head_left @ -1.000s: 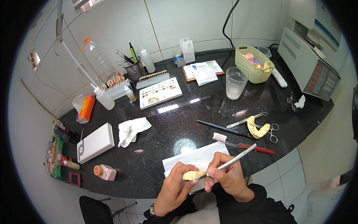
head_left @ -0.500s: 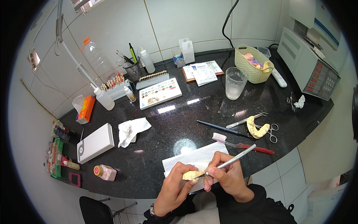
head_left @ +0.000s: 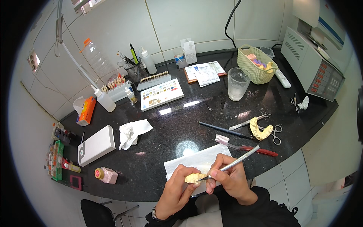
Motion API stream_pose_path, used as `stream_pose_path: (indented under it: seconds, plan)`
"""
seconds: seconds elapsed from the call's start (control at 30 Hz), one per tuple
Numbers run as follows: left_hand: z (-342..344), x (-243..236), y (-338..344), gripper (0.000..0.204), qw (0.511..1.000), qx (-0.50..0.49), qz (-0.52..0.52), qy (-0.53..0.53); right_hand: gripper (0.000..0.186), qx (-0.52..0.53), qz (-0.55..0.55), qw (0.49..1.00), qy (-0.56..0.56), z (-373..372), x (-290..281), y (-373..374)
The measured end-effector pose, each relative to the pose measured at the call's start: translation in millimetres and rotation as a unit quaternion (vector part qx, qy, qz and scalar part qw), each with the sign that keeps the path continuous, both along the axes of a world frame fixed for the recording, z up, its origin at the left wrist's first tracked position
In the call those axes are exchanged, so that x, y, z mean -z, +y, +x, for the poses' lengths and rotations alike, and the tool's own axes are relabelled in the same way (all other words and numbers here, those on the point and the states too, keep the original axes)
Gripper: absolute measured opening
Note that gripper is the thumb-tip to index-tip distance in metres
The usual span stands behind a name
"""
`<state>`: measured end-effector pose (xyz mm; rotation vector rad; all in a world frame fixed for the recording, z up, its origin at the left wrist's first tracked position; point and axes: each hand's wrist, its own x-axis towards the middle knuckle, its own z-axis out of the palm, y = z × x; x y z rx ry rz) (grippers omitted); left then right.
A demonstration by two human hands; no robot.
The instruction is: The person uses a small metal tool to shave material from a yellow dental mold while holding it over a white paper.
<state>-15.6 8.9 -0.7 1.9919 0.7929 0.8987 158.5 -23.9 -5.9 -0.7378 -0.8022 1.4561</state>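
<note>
My left hand point(head_left: 174, 191) grips a pale yellow dental cast point(head_left: 193, 178) just above the near edge of a black counter point(head_left: 177, 125). In my right hand point(head_left: 231, 178) is a slim metal instrument point(head_left: 238, 160), held like a pen, its tip touching the cast. Both hands hover over a white paper sheet point(head_left: 196, 162). A second yellow dental cast point(head_left: 261, 130) lies to the right on the counter, with a toothbrush point(head_left: 245, 145) with a red handle and a dark blue-handled tool point(head_left: 223, 129) between it and my hands.
A clear plastic cup point(head_left: 237, 83), yellow basket point(head_left: 257, 68), tooth shade tray point(head_left: 162, 94), crumpled tissue point(head_left: 130, 133), white box point(head_left: 96, 145), pink bottle point(head_left: 106, 175) and scissors point(head_left: 276, 133) stand on the counter. A grey machine point(head_left: 315, 62) fills the right back corner.
</note>
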Motion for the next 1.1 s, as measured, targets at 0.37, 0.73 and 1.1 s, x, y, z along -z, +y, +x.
stream_pose_path:
  seconds: [0.37, 0.73, 1.1]
  plan:
    - [0.0, -0.9, -0.1, 0.024, 1.000, 0.005, 0.000, 0.004, 0.020, -0.015, 0.004, 1.000, -0.014, 1.9, 2.2, -0.7]
    - [-1.1, 0.8, 0.1, 0.025, 1.000, -0.003, -0.003, -0.004, 0.019, -0.001, -0.002, 1.000, -0.007, -1.1, -0.2, 0.1]
    - [1.5, -0.8, -2.2, 0.026, 0.999, -0.041, 0.032, 0.006, 0.017, 0.055, 0.039, 0.997, 0.029, 0.8, 8.7, -2.4]
